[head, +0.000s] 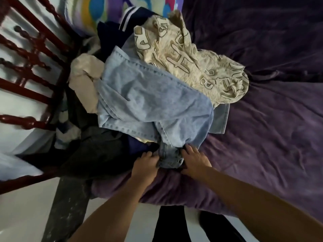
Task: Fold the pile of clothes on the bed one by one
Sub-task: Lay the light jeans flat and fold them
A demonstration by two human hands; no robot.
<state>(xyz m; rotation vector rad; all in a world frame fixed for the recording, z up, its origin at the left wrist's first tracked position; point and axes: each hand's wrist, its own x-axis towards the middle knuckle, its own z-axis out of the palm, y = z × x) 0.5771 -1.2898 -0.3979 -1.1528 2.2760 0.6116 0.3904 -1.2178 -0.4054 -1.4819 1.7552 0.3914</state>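
The jeans (150, 102) – pale blue denim – lie on top of the pile (111, 130), which sits at the left, near side of the bed (272, 130). Their near end is bunched into a narrow wad at the bed's edge, and both hands are on that wad. The left hand (146, 163) grips its left side, fingers curled together into the denim. The right hand (194, 161) grips the right side, fingers slightly spread and bent into the fold, thumb lower down along the cloth. The rest of the jeans spreads up and away from the hands, creased, with one seam running across.

A cream fleece (192, 67) printed with outlined letters lies on the far part of the jeans and spills onto the purple cover. Left of the jeans a beige cloth (85, 81) is crumpled – below it dark garments (97, 154) fill the near left of the pile, one trouser leg (68, 206) hanging off the bed toward the floor. A navy piece with white stripes (129, 18) shows at the far end. Beyond it is bright, many-coloured bedding (104, 7). A red turned-wood rail (26, 58) stands to the left.
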